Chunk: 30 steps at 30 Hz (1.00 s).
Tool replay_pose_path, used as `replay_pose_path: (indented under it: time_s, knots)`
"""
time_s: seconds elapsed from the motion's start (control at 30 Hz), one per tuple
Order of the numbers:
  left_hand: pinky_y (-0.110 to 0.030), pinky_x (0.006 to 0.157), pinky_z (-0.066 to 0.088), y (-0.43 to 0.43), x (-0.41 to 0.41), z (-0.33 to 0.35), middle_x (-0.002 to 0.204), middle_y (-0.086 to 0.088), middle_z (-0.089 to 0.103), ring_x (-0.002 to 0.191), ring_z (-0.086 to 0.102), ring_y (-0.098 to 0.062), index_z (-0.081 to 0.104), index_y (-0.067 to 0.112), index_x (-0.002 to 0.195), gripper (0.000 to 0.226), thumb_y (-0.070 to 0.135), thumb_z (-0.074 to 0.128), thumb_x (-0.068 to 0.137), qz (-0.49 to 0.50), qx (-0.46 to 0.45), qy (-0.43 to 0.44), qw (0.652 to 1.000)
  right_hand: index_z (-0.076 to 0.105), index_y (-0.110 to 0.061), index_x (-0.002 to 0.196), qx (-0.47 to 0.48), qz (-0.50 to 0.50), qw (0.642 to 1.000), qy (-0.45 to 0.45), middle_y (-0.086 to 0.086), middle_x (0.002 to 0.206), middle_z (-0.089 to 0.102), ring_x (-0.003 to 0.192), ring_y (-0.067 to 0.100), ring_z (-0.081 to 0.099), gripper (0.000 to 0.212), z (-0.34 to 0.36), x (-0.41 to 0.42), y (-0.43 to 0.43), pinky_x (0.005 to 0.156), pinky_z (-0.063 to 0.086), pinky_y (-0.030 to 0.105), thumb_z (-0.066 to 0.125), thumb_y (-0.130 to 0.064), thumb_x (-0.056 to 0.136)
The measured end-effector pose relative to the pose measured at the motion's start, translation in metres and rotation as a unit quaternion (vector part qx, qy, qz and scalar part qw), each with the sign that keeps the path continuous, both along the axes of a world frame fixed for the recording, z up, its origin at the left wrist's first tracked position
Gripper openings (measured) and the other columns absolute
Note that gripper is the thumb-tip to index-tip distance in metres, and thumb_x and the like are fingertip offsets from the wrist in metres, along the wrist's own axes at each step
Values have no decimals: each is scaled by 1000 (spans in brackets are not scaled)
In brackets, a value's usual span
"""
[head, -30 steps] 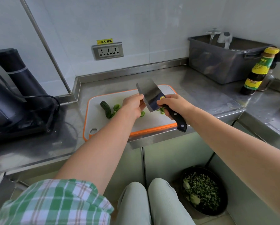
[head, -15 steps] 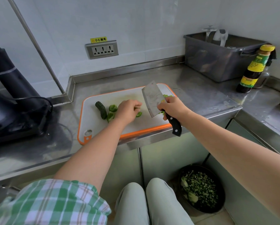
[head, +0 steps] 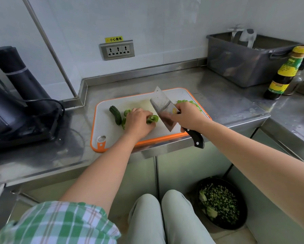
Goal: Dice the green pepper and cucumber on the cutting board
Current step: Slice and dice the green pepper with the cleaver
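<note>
While left hand holds pepper, cleaver handle overhangs board edge.

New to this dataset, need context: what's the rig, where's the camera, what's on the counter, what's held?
No robot: a person works with bare hands, filmed by one wide-angle camera worn on the head, looking down, hence the arms and knees in view. A white cutting board lies on the steel counter. The left hand holds a green pepper piece; the right hand grips a cleaver just beside. A cucumber lies further left; diced green bits sit at the board's far right.
</note>
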<state>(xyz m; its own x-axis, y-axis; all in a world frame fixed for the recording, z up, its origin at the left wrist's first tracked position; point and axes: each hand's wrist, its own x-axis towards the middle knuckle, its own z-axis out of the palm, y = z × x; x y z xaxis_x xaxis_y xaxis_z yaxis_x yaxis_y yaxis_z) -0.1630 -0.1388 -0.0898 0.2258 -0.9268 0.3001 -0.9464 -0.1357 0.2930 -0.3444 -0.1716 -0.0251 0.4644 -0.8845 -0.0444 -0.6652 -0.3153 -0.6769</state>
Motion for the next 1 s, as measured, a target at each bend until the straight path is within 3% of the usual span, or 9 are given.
replay_pose_path:
  time_s: [0.2, 0.33, 0.47, 0.63, 0.8, 1.0]
  knots:
    - [-34, 85, 37, -5, -1, -4, 105, -10, 63, 102, 51, -33, 71, 26, 114, 30, 35, 65, 85, 0, 5, 13, 1000, 47, -7, 76, -20, 0, 997, 68, 8, 63, 53, 42, 20, 60, 13, -2, 6, -3, 31, 34, 16, 45, -5, 88]
    - [-33, 83, 36, -6, 0, -5, 103, -7, 64, 101, 52, -30, 72, 26, 107, 29, 43, 68, 83, 15, -7, 30, 999, 52, -3, 82, -20, 13, 996, 81, 10, 66, 54, 45, 23, 62, 7, -7, 9, -4, 30, 33, 16, 47, -5, 86]
    - [-34, 87, 37, -4, 0, -5, 106, -5, 64, 103, 52, -29, 69, 24, 111, 39, 47, 68, 81, 22, -13, 14, 1000, 47, -6, 76, -30, 9, 996, 80, 10, 64, 53, 45, 22, 62, 11, -6, 11, -6, 29, 30, 15, 46, -4, 86]
    - [-33, 82, 38, 0, -2, -6, 97, -2, 70, 95, 54, -29, 74, 29, 102, 22, 34, 66, 83, 30, -35, 27, 999, 43, -8, 74, -53, 16, 995, 80, 8, 65, 51, 42, 20, 59, 14, 6, 10, -2, 29, 30, 15, 45, -4, 87]
    - [-34, 75, 44, 1, -8, -8, 84, -1, 73, 84, 57, -30, 77, 27, 95, 18, 27, 67, 81, 55, -64, 63, 994, 43, -9, 72, -80, 32, 991, 107, 10, 70, 52, 42, 20, 58, 13, 9, 16, 4, 34, 31, 19, 47, -5, 84]
    - [-33, 66, 47, 3, -12, -11, 82, -5, 71, 82, 61, -30, 78, 22, 88, 16, 21, 66, 77, 54, -88, 87, 991, 48, -5, 81, -112, 41, 985, 129, 9, 69, 51, 43, 19, 57, 7, 14, 18, 5, 37, 33, 21, 47, -9, 87]
